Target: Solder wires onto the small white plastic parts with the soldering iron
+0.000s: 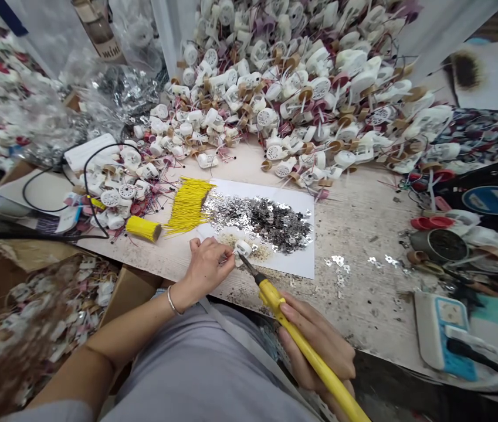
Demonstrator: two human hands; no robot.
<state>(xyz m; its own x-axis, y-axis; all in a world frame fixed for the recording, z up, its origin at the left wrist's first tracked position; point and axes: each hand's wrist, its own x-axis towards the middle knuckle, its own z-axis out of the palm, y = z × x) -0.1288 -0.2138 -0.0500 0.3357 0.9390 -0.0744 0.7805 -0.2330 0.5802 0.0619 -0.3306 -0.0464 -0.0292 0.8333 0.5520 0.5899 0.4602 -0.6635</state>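
Soldering iron (pixel 271 294) tip right at a small white plastic part (pixel 243 247), near the desk's (pixel 363 217) front edge
Left hand (pixel 208 261) pinching the part by the paper's (pixel 307 267) near edge, right hand (pixel 319 343) wrapped around the iron. Some room rightward; yellow wires (pixel 187 205) crowd the left, metal tabs (pixel 270 223) and heaped plastic housings (pixel 310 111) block the back.

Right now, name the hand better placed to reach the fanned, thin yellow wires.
Left, probably: the left hand is nearer the fanned, thin yellow wires, while the right hand grips the yellow-handled soldering iron.
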